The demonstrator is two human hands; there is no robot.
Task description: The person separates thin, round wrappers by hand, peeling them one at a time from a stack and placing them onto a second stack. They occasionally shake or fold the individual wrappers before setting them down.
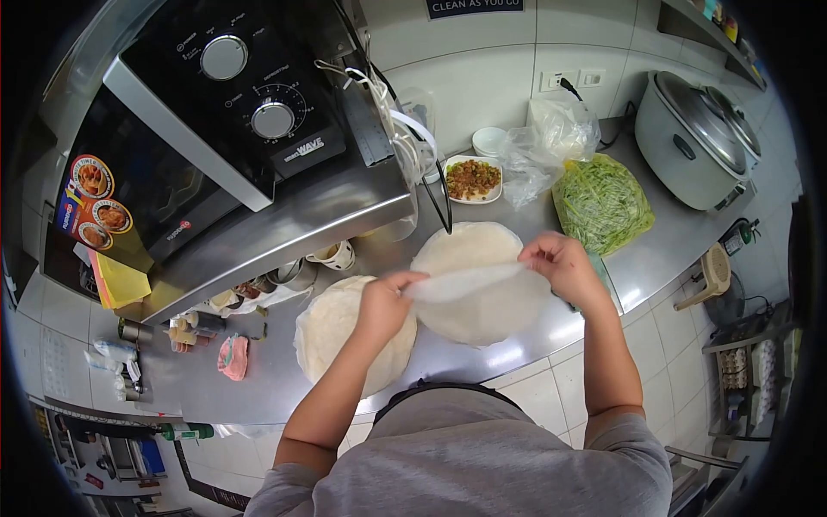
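Note:
Both my hands pinch a thin, pale spring roll wrapper (469, 283), stretched between them. My left hand (385, 303) grips its left edge, fingers closed, above a stack of round wrappers (332, 332) on the steel counter. With closed fingertips my right hand (564, 269) holds the right edge. Behind and beneath the lifted sheet lies another round pile of wrappers (469, 241); the sheet covers part of it. Farther back sits a white dish of browned, chopped filling (472, 179). A plastic bag of shredded green vegetables (603, 204) lies to the right.
A microwave (250, 112) stands on a raised steel shelf at left, overhanging jars and cups. A large rice cooker (698, 142) is at the back right. A pink cloth (233, 357) lies on the left of the counter (276, 379). Clear plastic bags (560, 125) rest near the wall.

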